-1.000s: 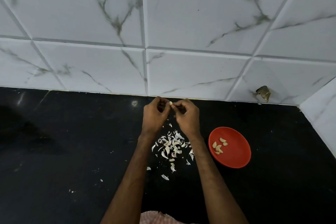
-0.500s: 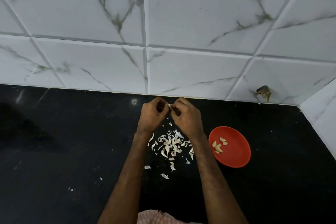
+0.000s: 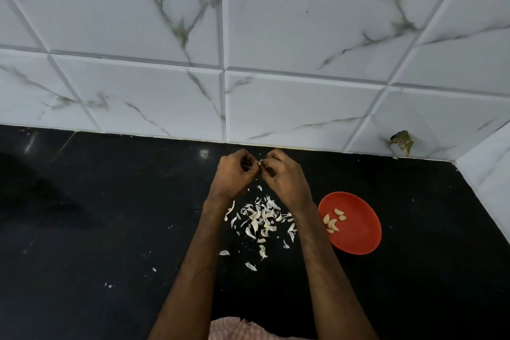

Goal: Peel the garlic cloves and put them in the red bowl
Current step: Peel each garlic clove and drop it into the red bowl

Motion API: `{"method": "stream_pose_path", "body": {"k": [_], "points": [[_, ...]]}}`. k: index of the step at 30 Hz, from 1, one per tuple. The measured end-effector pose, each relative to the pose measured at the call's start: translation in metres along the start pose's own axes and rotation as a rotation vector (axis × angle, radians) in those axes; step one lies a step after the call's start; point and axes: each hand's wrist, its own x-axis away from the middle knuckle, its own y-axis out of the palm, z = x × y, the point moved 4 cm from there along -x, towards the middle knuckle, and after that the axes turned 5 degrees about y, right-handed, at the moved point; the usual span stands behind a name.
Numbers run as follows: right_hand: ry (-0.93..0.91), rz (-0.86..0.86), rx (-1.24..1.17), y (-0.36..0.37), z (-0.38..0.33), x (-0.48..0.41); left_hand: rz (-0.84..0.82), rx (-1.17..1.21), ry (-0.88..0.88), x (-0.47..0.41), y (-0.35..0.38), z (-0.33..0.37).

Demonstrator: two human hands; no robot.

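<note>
My left hand point(image 3: 233, 175) and my right hand point(image 3: 287, 178) meet above the black counter, near the wall. Between their fingertips they pinch one small pale garlic clove point(image 3: 259, 163), mostly hidden by the fingers. Below the hands lies a heap of white garlic skins and cloves point(image 3: 262, 221). The red bowl point(image 3: 356, 240) sits on the counter to the right of my right forearm, with several peeled cloves point(image 3: 333, 222) in its left half.
The black counter point(image 3: 96, 229) meets a white marble-tiled wall point(image 3: 248, 50) just behind the hands, and a side wall point(image 3: 488, 174) closes the right. A chipped hole point(image 3: 402, 142) marks a tile. Loose skin scraps point(image 3: 250, 266) dot the counter. Checked cloth point(image 3: 237, 330) shows at the bottom.
Both hands stay together on the clove, fingers shifting slightly around it. A long strip of skin now lies beside my left wrist. The bowl and heap have not moved.
</note>
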Motion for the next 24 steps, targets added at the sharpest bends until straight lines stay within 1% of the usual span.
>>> {"method": "stream_pose_path", "body": {"k": [9, 19, 21, 24], "points": [[-0.009, 0.033, 0.027, 0.005, -0.003, 0.002, 0.082, 0.029, -0.051, 0.005, 0.004, 0.000], [-0.001, 0.009, -0.001, 0.013, -0.002, 0.004, 0.091, 0.025, -0.093, 0.008, 0.005, -0.005], [0.004, 0.016, -0.033, 0.012, -0.002, 0.004, 0.095, 0.033, -0.100, 0.008, 0.003, -0.005], [0.048, 0.023, -0.160, 0.008, 0.002, 0.002, 0.123, 0.101, -0.141, 0.009, -0.001, -0.003]]}}
